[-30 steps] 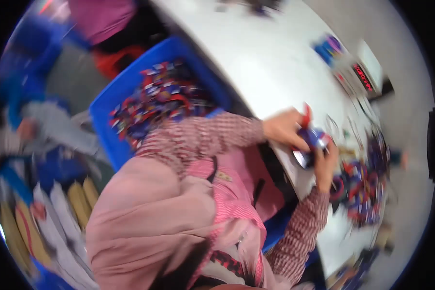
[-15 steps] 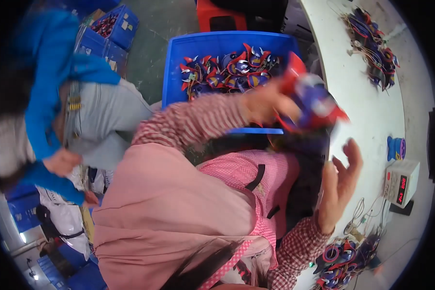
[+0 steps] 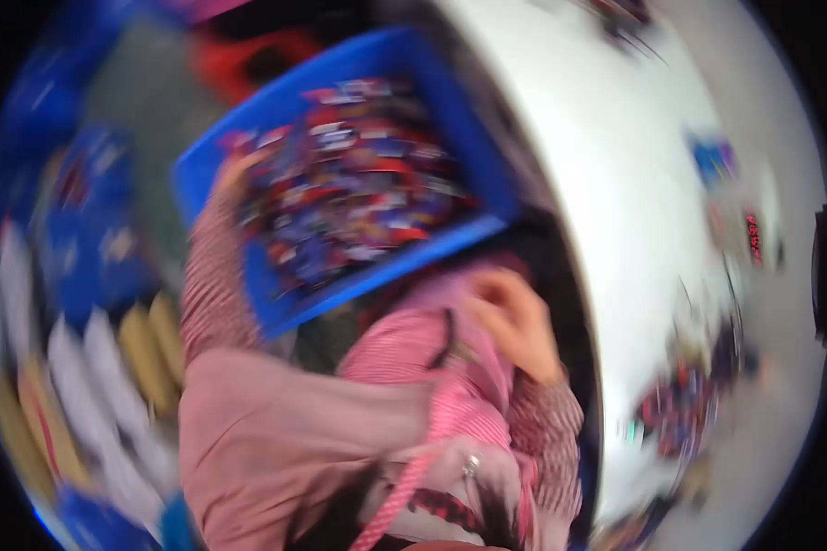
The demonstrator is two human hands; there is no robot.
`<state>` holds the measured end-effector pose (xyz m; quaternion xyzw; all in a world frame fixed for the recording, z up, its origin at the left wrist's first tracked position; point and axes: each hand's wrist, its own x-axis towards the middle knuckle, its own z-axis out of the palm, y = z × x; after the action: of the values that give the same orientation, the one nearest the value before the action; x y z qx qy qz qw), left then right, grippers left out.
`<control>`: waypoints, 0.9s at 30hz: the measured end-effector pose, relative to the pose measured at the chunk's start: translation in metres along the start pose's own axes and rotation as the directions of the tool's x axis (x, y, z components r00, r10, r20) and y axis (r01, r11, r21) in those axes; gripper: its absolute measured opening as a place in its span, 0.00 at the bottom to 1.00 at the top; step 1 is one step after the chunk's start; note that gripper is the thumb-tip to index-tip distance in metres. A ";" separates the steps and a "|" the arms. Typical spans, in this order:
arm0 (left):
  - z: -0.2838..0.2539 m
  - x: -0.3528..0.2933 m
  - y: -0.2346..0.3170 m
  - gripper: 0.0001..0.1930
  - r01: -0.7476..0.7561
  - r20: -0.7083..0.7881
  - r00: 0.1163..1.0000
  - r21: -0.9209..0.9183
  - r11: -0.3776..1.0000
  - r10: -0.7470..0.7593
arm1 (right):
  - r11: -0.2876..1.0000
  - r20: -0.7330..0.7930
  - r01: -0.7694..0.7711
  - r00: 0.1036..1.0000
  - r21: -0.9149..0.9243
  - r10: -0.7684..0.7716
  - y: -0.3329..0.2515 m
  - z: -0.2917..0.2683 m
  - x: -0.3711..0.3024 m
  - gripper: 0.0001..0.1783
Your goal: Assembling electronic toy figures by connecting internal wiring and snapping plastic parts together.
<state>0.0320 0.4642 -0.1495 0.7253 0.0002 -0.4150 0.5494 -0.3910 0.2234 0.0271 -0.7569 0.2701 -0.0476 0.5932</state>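
One hand at the far left of a blue bin, the other bent above the lap.
From where I stand, the left hand is a blur at the left wall of the blue bin, beside the heaped red-and-blue parts; I can't tell whether its fingers grip anything. The right hand hovers over the pink apron, fingers loosely bent and apart, with the bin's near wall between it and the heap. The white table runs along the right, carrying another pile of parts and a pale box with red digits. A red stool crowds the bin's far side; long tan and white bundles lie off left.
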 end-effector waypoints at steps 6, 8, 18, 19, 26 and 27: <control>-0.076 0.059 -0.058 0.24 -0.101 0.068 0.991 -0.225 0.969 0.119 | 0.990 -0.042 0.136 0.990 -0.025 -0.137 0.023 0.020 -0.006 0.16; -0.026 0.045 -0.031 0.26 -0.053 0.104 0.993 0.046 0.998 0.048 | 0.997 -0.149 0.070 0.986 -0.040 -0.075 0.036 0.015 -0.025 0.16; -0.024 0.020 -0.010 0.29 -0.165 -0.292 0.761 0.777 0.608 0.579 | 0.951 -0.758 0.229 0.577 -0.208 -0.305 -0.001 -0.059 -0.134 0.18; -0.009 0.003 -0.006 0.30 -0.131 -0.208 0.598 0.927 0.351 0.774 | 0.882 -0.787 0.193 0.397 -0.430 -0.472 -0.001 -0.077 -0.164 0.17; 0.393 -0.279 0.056 0.21 -0.910 0.891 -0.043 -0.222 0.351 0.451 | 0.989 -0.964 0.026 -0.227 -0.146 -0.136 0.063 -0.194 -0.303 0.14; 0.439 -0.308 0.059 0.28 -0.899 0.853 -0.271 -0.390 0.201 0.446 | 0.998 -0.999 -0.065 -0.040 0.002 -0.001 0.080 -0.205 -0.313 0.14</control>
<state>-0.4069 0.2315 0.0597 0.3069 -0.8114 -0.2925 0.4024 -0.7656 0.1782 0.0908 -0.4970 0.6331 -0.5587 0.2001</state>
